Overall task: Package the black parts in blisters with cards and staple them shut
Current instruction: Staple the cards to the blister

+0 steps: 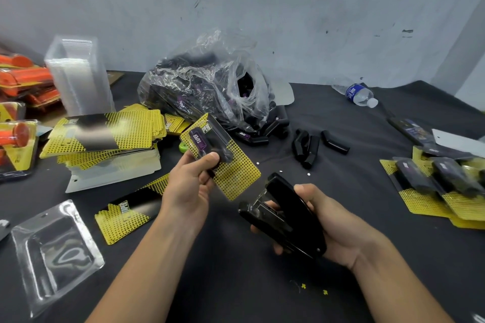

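My left hand grips a filled blister pack above the table: a yellow dotted card with a black part under clear plastic. Just right of and below it, my right hand holds a black stapler, its jaw pointing at the pack's lower corner, a small gap between them. Loose black parts lie behind, beside a clear bag full of more. A stack of yellow cards sits at left, one single card nearer me, and an empty blister at lower left.
Finished packs are piled at the right edge. A stack of clear blisters stands at back left beside orange packaged items. A water bottle lies at the back right. The table has a black cloth.
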Demonstrator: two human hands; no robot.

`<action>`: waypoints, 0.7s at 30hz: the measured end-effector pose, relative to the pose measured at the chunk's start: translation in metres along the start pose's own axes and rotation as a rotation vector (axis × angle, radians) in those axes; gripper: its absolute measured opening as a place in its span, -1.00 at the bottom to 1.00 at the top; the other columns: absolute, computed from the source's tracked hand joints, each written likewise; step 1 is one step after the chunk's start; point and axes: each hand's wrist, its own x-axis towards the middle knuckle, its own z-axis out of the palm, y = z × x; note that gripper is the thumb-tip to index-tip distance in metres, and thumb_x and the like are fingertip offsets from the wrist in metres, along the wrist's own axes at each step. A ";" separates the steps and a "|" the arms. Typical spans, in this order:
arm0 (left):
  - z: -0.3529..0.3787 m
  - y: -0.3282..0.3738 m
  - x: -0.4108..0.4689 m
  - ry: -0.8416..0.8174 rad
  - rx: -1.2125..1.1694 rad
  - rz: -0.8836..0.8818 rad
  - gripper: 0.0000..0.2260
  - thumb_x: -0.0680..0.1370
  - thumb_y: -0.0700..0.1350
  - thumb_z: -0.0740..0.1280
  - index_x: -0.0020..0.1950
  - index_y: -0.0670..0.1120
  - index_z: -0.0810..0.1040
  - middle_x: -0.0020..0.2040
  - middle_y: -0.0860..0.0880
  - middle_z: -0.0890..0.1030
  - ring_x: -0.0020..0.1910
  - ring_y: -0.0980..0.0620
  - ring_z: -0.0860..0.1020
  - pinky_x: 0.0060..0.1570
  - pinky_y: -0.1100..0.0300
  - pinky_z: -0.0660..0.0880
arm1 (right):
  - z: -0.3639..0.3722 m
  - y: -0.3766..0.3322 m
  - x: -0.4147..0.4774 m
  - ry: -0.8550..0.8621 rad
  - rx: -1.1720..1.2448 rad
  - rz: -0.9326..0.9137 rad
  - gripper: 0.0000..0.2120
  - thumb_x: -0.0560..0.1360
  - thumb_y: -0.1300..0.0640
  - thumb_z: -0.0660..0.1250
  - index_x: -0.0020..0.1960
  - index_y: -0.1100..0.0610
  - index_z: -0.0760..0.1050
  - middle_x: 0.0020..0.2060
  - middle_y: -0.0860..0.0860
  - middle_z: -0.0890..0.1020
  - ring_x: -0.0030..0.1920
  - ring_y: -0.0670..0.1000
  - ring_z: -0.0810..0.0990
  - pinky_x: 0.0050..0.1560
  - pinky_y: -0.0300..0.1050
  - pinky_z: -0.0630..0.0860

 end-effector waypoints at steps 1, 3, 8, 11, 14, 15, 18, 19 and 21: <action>0.000 0.000 0.000 -0.007 0.005 0.003 -0.75 0.56 -0.38 0.35 0.11 -0.07 0.61 -0.07 -0.03 0.75 -0.10 0.06 0.73 -0.07 0.20 0.62 | 0.000 0.000 0.000 0.010 -0.012 0.003 -0.26 0.25 -0.31 0.54 0.20 0.22 0.68 0.19 0.40 0.64 -0.16 0.25 0.69 -0.02 0.07 0.58; 0.001 -0.001 0.000 -0.013 0.021 0.007 -0.76 0.57 -0.38 0.34 0.09 -0.07 0.60 -0.08 -0.02 0.75 -0.11 0.06 0.73 -0.16 0.24 0.64 | 0.000 0.001 0.000 0.042 -0.040 -0.011 -0.29 0.27 -0.28 0.52 0.20 0.24 0.68 0.13 0.38 0.66 -0.18 0.24 0.69 -0.09 0.04 0.61; 0.002 -0.002 -0.002 -0.013 0.034 0.008 -0.75 0.55 -0.38 0.35 0.11 -0.07 0.59 -0.06 -0.03 0.75 -0.10 0.04 0.73 -0.01 0.17 0.60 | 0.004 0.001 0.000 0.152 -0.158 -0.124 -0.55 0.30 -0.22 0.39 -0.13 0.14 0.72 -0.22 0.30 0.70 -0.26 0.17 0.69 -0.30 -0.09 0.59; 0.003 -0.002 -0.002 -0.003 0.046 0.006 -0.74 0.54 -0.38 0.36 0.14 -0.08 0.59 -0.05 -0.04 0.75 -0.09 0.04 0.73 0.10 0.11 0.57 | 0.006 0.001 -0.001 0.184 -0.242 -0.159 -0.59 0.28 -0.25 0.35 -0.21 0.07 0.72 -0.25 0.27 0.71 -0.26 0.14 0.69 -0.32 -0.12 0.58; 0.002 -0.002 -0.002 -0.001 0.052 0.003 -0.69 0.53 -0.37 0.37 0.22 -0.10 0.58 0.02 -0.08 0.74 -0.08 0.02 0.73 0.05 0.10 0.56 | 0.008 0.000 -0.004 0.191 -0.308 -0.186 -0.60 0.26 -0.28 0.37 -0.22 0.04 0.72 -0.26 0.20 0.72 -0.27 0.10 0.69 -0.27 -0.10 0.55; 0.002 -0.002 -0.002 0.000 0.049 0.001 -0.66 0.52 -0.37 0.37 0.26 -0.11 0.57 0.05 -0.10 0.73 -0.07 0.01 0.73 0.06 0.10 0.57 | 0.009 0.000 -0.005 0.197 -0.331 -0.197 -0.64 0.26 -0.29 0.38 -0.25 -0.02 0.71 -0.28 0.17 0.72 -0.27 0.09 0.68 -0.26 -0.08 0.54; 0.002 -0.003 -0.002 0.008 0.050 0.006 -0.63 0.51 -0.36 0.39 0.30 -0.12 0.56 0.09 -0.11 0.73 -0.03 -0.01 0.72 0.06 0.10 0.57 | 0.012 0.000 -0.007 0.263 -0.370 -0.230 -0.73 0.24 -0.33 0.40 -0.32 -0.15 0.68 -0.35 -0.04 0.69 -0.31 -0.05 0.66 -0.27 -0.11 0.55; 0.002 -0.003 -0.002 0.018 0.057 0.017 -0.65 0.51 -0.36 0.40 0.27 -0.11 0.58 0.08 -0.10 0.74 -0.02 -0.01 0.72 0.07 0.09 0.57 | 0.010 0.001 -0.004 0.315 -0.438 -0.253 -0.70 0.26 -0.35 0.38 -0.29 -0.15 0.69 -0.34 -0.07 0.70 -0.30 -0.08 0.67 -0.22 -0.10 0.58; 0.002 -0.004 -0.003 0.072 0.109 0.068 -0.72 0.51 -0.35 0.42 0.15 -0.08 0.61 0.02 -0.08 0.74 -0.02 -0.03 0.70 0.06 0.06 0.57 | 0.006 0.003 0.003 0.462 -0.660 -0.286 -0.64 0.31 -0.38 0.31 -0.19 -0.16 0.72 -0.25 -0.09 0.74 -0.21 -0.08 0.71 -0.07 -0.01 0.61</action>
